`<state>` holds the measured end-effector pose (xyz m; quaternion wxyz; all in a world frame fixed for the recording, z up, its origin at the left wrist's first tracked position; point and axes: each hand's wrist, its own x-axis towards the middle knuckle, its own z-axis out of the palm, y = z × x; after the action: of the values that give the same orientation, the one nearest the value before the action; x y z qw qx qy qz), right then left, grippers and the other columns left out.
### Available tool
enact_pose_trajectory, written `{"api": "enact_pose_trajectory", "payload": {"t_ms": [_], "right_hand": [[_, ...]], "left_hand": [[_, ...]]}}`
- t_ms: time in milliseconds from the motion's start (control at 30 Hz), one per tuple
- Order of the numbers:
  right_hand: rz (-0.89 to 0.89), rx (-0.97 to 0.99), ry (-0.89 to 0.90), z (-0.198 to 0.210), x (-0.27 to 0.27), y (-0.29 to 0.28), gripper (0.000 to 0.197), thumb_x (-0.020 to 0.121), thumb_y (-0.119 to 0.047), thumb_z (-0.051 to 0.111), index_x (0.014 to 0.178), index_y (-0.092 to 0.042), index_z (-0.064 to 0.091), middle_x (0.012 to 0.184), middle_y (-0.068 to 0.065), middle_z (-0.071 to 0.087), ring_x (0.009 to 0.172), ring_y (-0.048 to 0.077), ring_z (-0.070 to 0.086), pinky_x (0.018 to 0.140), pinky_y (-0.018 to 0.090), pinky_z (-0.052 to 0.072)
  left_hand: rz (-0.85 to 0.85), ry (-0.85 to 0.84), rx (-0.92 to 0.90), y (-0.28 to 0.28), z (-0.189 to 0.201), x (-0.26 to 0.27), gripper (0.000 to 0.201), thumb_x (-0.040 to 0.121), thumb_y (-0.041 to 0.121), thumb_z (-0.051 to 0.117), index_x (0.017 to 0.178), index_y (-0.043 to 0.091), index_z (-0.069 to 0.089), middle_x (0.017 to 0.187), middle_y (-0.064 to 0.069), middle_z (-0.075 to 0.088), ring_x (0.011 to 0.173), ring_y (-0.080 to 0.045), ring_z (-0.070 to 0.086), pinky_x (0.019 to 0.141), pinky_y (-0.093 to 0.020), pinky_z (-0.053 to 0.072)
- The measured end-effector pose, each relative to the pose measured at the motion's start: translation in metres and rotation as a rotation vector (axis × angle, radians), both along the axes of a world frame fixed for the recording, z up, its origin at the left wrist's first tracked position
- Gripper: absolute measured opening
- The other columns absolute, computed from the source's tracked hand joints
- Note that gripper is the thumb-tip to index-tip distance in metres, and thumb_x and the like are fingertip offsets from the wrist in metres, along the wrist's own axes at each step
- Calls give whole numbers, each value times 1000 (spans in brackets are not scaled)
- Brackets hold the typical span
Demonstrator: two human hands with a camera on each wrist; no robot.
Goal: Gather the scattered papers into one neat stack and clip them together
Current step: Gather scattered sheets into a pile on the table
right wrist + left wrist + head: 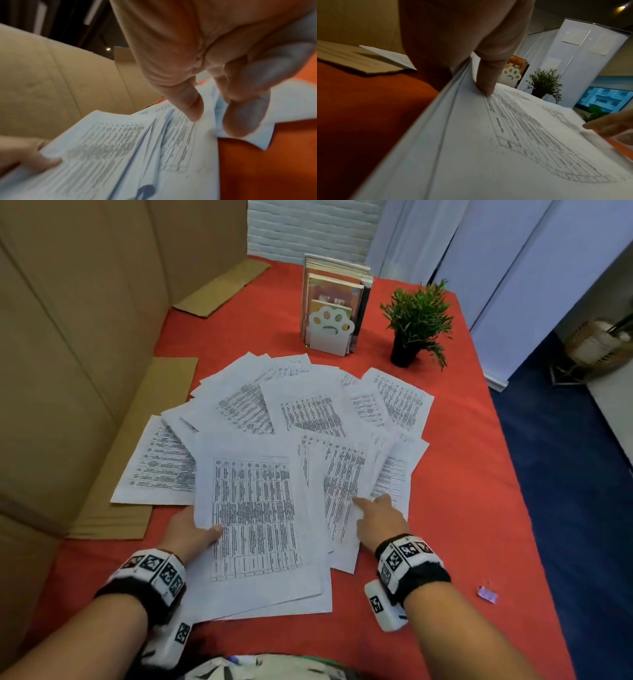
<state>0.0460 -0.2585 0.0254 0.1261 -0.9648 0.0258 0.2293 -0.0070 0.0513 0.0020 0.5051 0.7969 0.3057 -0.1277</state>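
Several printed sheets (308, 412) lie fanned out on the red tablecloth (462, 474). My left hand (205, 530) grips a gathered stack of papers (257, 525) at its left edge, thumb (486, 83) on top and fingers hidden beneath. In the left wrist view the stack (488, 148) rises off the cloth. My right hand (368, 501) reaches onto a loose sheet (342, 474) just right of the stack. Its thumb (193, 108) touches that sheet and the loosely bent fingers hover above it. A small purple clip (487, 594) lies on the cloth at the near right.
A tall cardboard wall (68, 337) closes the left side, with flat cardboard (137, 474) at its foot. At the back stand books in a paw-shaped white bookend (330, 330) and a potted plant (416, 326). The table's right edge drops to blue floor (582, 474).
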Motion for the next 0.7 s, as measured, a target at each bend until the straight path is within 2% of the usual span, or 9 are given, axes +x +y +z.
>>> {"api": "enact_pose_trajectory", "payload": {"t_ms": [67,133,267,400,467,533,567,633,700], "right_hand": [[-5,-24,-84,1,-2,2,45,90,-15,43,134,-27,44,136,14,34,102,34,59,79,35,47],[-13,83,-67,-4,-4,6,41,92,-17,45,133,-18,47,129,16,43,104,34,58,83,34,46],[-152,254,130,-15,-14,16,20,90,-22,47,108,-12,47,115,15,50,98,25,50,80,27,39],[-181,350,219,-30,-26,19,40,88,-26,47,124,-8,49,124,12,53,102,25,58,83,27,47],[-182,410,207,-23,-26,16,15,87,-20,49,96,-10,55,95,6,56,74,15,54,63,23,44],[-259,471,162,-20,-21,9,12,85,-13,52,76,-17,45,79,-2,45,65,11,44,59,24,38],[-321,562,174,-10,-21,9,8,85,-11,54,86,-17,49,84,-3,48,73,11,51,67,26,44],[-417,736,160,-3,-15,7,49,82,-11,60,127,-16,42,111,0,56,99,18,59,92,35,50],[-463,854,93,7,-10,9,75,75,-23,69,139,-26,30,136,-3,45,122,20,49,108,45,39]], "left_hand": [[-16,-4,-5,-7,-1,1,43,73,12,76,114,5,62,112,-15,68,100,-30,65,92,-41,50],[-24,-3,-57,-16,-3,0,49,71,17,79,114,5,61,110,-14,69,98,-29,65,90,-41,51],[-85,-52,-102,-39,-3,-2,54,81,36,67,125,10,50,118,-7,62,103,-28,61,88,-36,49],[-212,-60,20,-49,-2,-4,48,88,19,58,133,13,41,122,-7,56,116,-30,54,95,-35,42],[-208,-117,-21,-48,2,-4,46,88,10,55,132,16,43,122,-6,58,116,-29,55,98,-38,43],[-166,-211,-86,-45,12,-3,43,88,6,56,127,19,49,115,-6,62,109,-27,59,94,-41,46],[-149,-259,-111,-45,19,-2,39,87,4,57,123,20,52,110,-5,64,104,-26,61,92,-41,48],[-133,-342,-152,-43,36,2,33,85,3,61,110,25,56,100,0,67,94,-20,65,87,-39,51],[-120,-409,-207,-44,52,8,30,85,5,62,103,29,57,96,4,69,86,-12,67,82,-36,54]]}}
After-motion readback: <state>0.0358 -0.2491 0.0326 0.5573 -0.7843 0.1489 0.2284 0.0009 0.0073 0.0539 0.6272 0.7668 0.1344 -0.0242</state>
